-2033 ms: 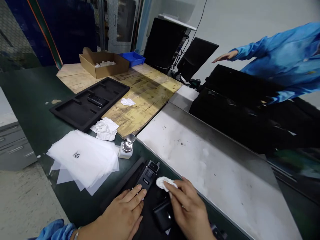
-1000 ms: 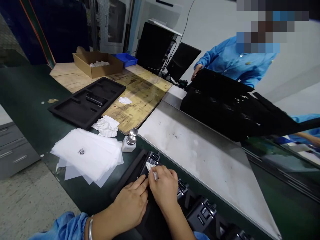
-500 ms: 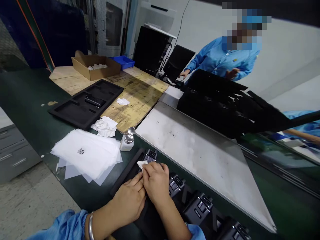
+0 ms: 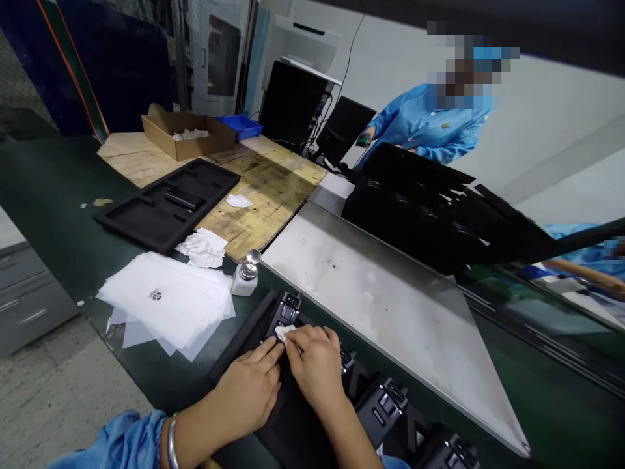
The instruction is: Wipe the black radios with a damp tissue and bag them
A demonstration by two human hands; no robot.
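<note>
A crumpled white wipe (image 4: 283, 333) is pinched in the fingers of my right hand (image 4: 316, 366), against the lower part of a black handheld device (image 4: 285, 308). My left hand (image 4: 250, 385) lies beside it with its fingers stretched out, their tips at the lower end of the same device. That device sits in a black foam tray (image 4: 303, 423), partly hidden under my hands. More black devices of the same kind (image 4: 382, 412) stand in a row along the tray to the right. One of them is mostly covered by my right hand.
A white pump bottle (image 4: 245, 279) with its metal lid up stands past the tray. Left lie white sheets (image 4: 170, 299), crumpled tissue (image 4: 204, 249) and another foam tray (image 4: 131, 221) holding a device. A carton (image 4: 215, 138) and blue bin (image 4: 243, 127) sit behind. A co-worker (image 4: 434, 120) stands opposite.
My right hand and the wipe have slid down toward me, uncovering more of the device's upper part. My left hand stays nearly in place. The co-worker's hand now holds a small dark item.
</note>
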